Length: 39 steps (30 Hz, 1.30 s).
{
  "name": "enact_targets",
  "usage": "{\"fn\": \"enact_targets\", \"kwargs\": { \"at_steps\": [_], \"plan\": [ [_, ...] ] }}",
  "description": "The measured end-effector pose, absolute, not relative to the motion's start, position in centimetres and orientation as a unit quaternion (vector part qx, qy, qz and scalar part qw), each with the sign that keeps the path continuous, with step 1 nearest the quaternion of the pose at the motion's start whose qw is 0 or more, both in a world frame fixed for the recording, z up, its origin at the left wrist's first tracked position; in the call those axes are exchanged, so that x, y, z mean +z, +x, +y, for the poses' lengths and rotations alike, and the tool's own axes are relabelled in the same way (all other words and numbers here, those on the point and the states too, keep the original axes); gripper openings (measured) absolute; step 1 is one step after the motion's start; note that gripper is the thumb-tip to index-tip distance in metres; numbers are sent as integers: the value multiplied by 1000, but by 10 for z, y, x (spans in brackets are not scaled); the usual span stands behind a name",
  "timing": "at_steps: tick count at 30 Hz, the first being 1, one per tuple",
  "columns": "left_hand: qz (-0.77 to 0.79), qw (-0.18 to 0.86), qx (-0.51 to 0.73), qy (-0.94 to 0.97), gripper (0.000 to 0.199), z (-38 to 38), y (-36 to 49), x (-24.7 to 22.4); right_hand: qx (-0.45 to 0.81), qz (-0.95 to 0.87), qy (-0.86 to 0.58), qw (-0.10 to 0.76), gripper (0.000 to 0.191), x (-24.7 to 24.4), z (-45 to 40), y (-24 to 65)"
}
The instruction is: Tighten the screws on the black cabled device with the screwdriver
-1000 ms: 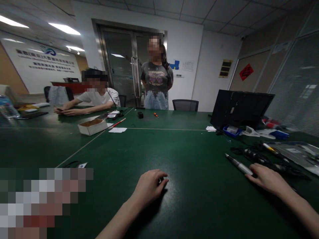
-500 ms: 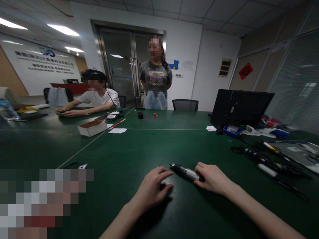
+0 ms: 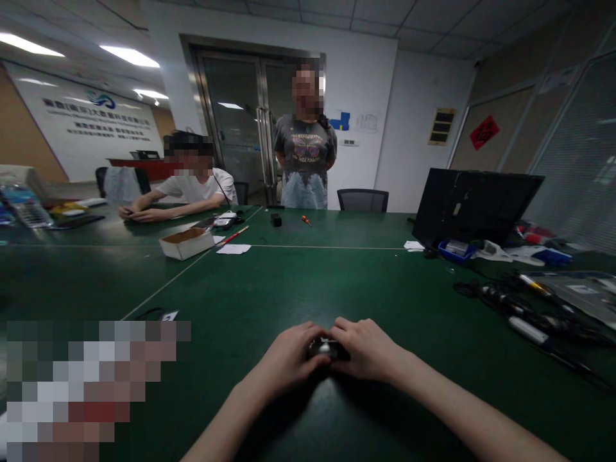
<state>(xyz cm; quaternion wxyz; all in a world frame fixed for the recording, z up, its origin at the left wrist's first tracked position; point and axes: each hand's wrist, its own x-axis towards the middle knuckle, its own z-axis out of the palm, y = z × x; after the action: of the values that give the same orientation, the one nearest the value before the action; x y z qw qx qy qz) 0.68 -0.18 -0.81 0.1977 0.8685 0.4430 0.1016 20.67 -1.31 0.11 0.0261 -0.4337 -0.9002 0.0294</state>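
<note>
Just over the green table (image 3: 231, 385), in the near middle, my two hands meet around an electric screwdriver (image 3: 326, 348) with a black and silver body. My left hand (image 3: 294, 354) curls around its left part, thumb below and fingers above. From the other side, my right hand (image 3: 368, 350) grips it, its fingertips close against those of my left. Only a short dark and shiny stretch of the tool shows between the hands; its two ends are hidden.
Corded tools (image 3: 527, 330) lie to the right, near a grey tray (image 3: 582, 289), a blue box (image 3: 456, 251) and a black monitor (image 3: 476, 205). A white carton (image 3: 187, 245) stands left of centre. Across the table sits a person (image 3: 192, 186); another person (image 3: 305, 154) stands behind it.
My right hand has moved left with the screwdriver, bringing it between both hands. My left hand, apart from it before with fingers spread, has closed around it. The view has shifted slightly.
</note>
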Motion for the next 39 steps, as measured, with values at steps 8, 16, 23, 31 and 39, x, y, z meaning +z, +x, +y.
{"fn": "enact_targets", "kwargs": {
  "at_steps": [8, 16, 23, 31, 39],
  "plan": [
    [487, 198, 89, 846, 23, 0, -4, 2, 145, -875, -457, 69, 36, 5, -6, 239],
    [467, 223, 153, 842, 22, -1, -1, 1, 154, -871, -456, 95, 30, -4, -7, 240],
    [450, 266, 179, 834, 18, 1, 4, 0, 148, -874, -453, 89, 31, -10, -6, 235],
    [456, 290, 173, 823, 21, 6, -1, -5, 176, -866, -460, 87, 32, -1, -5, 234],
    [452, 292, 176, 825, 22, 3, 2, -1, 254, -821, -408, 309, 31, 49, 4, 234]
  ]
}}
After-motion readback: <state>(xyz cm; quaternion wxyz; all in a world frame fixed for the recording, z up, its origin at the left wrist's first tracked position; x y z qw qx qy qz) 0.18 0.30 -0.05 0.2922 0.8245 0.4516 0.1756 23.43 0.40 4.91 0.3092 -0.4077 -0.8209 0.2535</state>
